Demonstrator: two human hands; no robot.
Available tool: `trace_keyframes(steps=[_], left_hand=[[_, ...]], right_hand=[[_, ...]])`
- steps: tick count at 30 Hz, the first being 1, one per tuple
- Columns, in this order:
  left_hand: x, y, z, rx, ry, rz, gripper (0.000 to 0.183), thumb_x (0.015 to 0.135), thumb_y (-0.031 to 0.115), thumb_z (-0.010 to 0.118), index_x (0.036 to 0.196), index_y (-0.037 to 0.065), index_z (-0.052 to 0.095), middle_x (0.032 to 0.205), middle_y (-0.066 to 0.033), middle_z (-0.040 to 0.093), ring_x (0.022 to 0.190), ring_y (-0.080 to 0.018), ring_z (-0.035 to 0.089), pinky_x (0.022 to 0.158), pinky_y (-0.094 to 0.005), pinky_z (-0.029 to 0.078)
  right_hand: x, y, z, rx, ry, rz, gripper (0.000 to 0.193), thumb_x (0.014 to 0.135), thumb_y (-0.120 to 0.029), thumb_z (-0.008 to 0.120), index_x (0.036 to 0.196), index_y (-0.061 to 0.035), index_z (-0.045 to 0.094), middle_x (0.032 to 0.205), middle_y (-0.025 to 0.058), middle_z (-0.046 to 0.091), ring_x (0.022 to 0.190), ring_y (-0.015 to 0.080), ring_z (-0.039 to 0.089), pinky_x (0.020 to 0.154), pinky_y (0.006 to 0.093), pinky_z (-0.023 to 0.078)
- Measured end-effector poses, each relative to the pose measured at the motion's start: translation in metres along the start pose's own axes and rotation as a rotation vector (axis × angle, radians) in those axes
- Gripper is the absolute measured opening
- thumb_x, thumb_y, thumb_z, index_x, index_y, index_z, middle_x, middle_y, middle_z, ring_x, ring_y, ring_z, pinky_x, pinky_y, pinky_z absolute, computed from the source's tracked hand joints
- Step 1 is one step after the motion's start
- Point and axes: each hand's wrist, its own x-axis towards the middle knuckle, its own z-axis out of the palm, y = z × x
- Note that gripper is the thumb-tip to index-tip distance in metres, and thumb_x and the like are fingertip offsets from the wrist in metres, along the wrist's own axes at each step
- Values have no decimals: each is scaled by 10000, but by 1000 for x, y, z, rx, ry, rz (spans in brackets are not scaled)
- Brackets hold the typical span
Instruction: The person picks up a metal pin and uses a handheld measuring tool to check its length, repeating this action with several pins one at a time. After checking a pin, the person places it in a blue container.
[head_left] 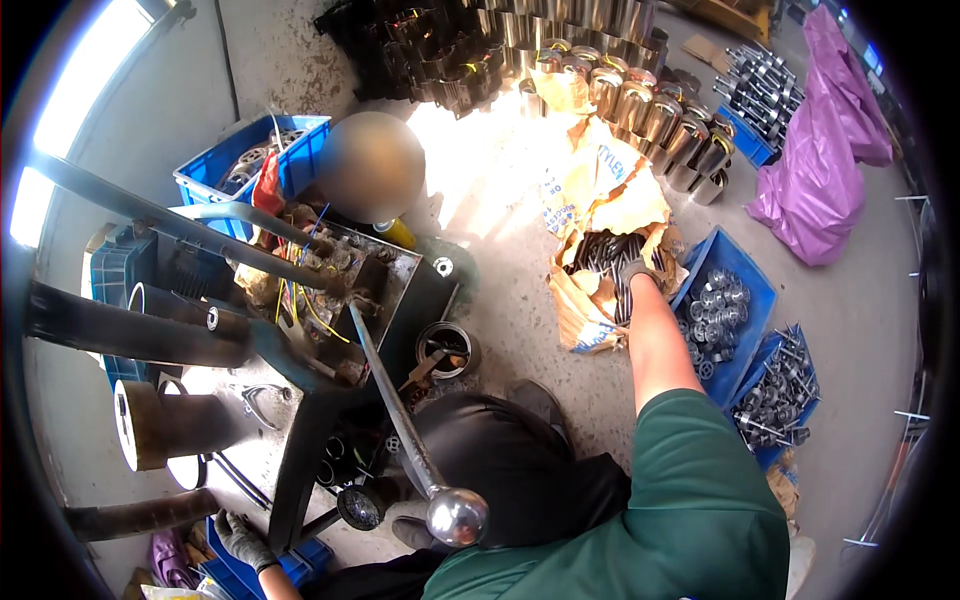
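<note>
The gloved right hand (637, 270) is reached into the torn mouth of a brown paper sack (583, 308), at a heap of dark metal rods (604, 254). Its fingers are largely hidden, so whether a rod is gripped cannot be told. The sack is stood on the floor (490, 290), with the rods showing inside it. Just right of it, small silvery wheel-like parts (718, 310) are held in a blue crate (762, 298). At lower left, the left hand (246, 543), in a grey glove, is placed beside a heavy machine (293, 455); whether anything is grasped there cannot be told. Between the arms, a long metal lever (392, 400) ending in a shiny ball (458, 517) is seen slanting.
</note>
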Motion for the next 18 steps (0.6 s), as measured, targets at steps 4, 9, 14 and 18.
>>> trace_keyframes(steps=[4,9,14,18], left_hand=[[-3,-1,2,21,28,24,222,1025,76,616,1240,59,667,1142,0,684,906,-96,614,758,-202,507],[-9,4,8,55,54,33,229,1024,66,610,1246,58,665,1156,-5,683,928,-103,619,761,-209,516],[-15,10,8,-55,62,1,193,1034,104,618,1217,74,670,1072,16,670,861,-82,589,721,-211,509],[-10,3,22,-28,39,68,180,1047,124,606,1206,67,668,1090,2,663,904,-99,587,750,-231,521]], right_hand=[[-6,17,0,142,19,72,206,911,-156,563,1029,-96,721,1059,95,711,951,304,688,822,482,544],[-18,21,10,318,57,145,156,870,-142,587,944,-61,698,956,122,702,844,305,688,745,464,551],[-32,23,25,571,80,145,124,829,-128,611,858,-27,675,853,149,692,737,305,688,668,447,557],[-48,49,31,948,59,103,121,796,-117,630,789,1,657,770,171,685,651,306,688,606,432,563]])
